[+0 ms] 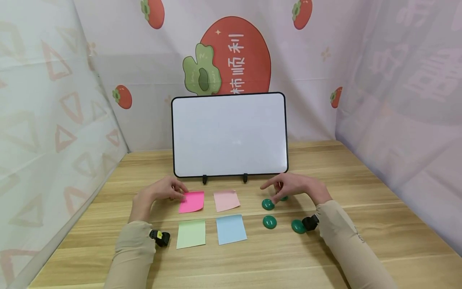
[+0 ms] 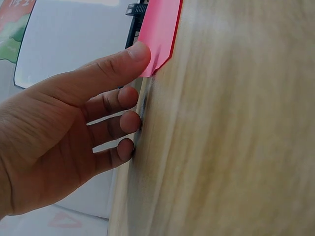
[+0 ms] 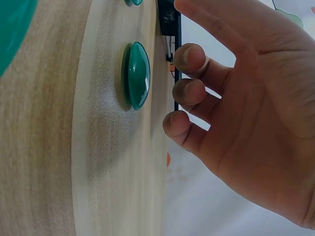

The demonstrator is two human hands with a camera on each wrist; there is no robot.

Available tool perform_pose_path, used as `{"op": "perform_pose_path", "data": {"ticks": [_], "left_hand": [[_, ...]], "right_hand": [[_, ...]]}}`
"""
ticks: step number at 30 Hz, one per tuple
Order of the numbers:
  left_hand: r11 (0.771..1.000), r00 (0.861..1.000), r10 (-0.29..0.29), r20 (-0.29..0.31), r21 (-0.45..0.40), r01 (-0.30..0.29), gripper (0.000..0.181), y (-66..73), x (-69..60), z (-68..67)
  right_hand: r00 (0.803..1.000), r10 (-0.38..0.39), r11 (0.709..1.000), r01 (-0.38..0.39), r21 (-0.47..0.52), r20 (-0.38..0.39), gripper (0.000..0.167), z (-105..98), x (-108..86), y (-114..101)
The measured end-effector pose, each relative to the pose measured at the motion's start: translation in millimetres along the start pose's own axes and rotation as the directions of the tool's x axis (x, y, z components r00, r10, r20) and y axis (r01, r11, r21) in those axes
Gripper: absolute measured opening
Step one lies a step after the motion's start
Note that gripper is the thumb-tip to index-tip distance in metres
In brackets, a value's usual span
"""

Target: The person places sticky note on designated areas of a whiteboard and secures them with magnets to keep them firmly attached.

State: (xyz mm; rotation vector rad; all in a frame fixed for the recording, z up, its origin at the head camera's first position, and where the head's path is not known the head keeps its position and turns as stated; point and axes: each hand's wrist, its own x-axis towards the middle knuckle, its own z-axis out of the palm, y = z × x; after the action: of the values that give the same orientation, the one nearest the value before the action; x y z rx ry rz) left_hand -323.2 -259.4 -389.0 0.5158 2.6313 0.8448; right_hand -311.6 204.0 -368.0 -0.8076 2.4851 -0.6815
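Observation:
My left hand pinches the left edge of a bright pink sticky note; in the left wrist view the thumb lies on the bent corner of the pink note. At the right, my right hand hovers over green round magnets, its thumb tip by one green magnet and another partly hidden behind the hand. The right wrist view shows the right hand with bent fingers, apart from a green magnet; whether the thumb touches a magnet cannot be told.
A whiteboard stands upright on black feet at the back. Light pink, green and blue notes lie in front. Two more magnets lie nearer, one beside another by the right wrist camera.

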Motion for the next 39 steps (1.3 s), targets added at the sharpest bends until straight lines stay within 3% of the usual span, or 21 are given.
{"op": "perform_pose_path", "data": {"ticks": [10,22,39], "left_hand": [[0.999,0.999,0.043,0.009,0.007,-0.043,0.012,-0.1,2.1,1.7],[1.000,1.000,-0.010,-0.009,0.020,0.010,0.013,-0.1,1.6,2.4],[1.000,1.000,-0.008,0.006,-0.009,0.008,0.015,-2.3,0.8,1.3]], "right_hand": [[0.999,-0.005,1.000,0.006,-0.022,0.032,0.051,1.5,1.6,2.8],[0.997,-0.042,0.998,0.044,-0.041,0.063,0.050,5.1,4.6,8.0],[0.993,0.044,0.999,-0.043,-0.011,0.106,0.045,9.9,8.5,-1.0]]}}
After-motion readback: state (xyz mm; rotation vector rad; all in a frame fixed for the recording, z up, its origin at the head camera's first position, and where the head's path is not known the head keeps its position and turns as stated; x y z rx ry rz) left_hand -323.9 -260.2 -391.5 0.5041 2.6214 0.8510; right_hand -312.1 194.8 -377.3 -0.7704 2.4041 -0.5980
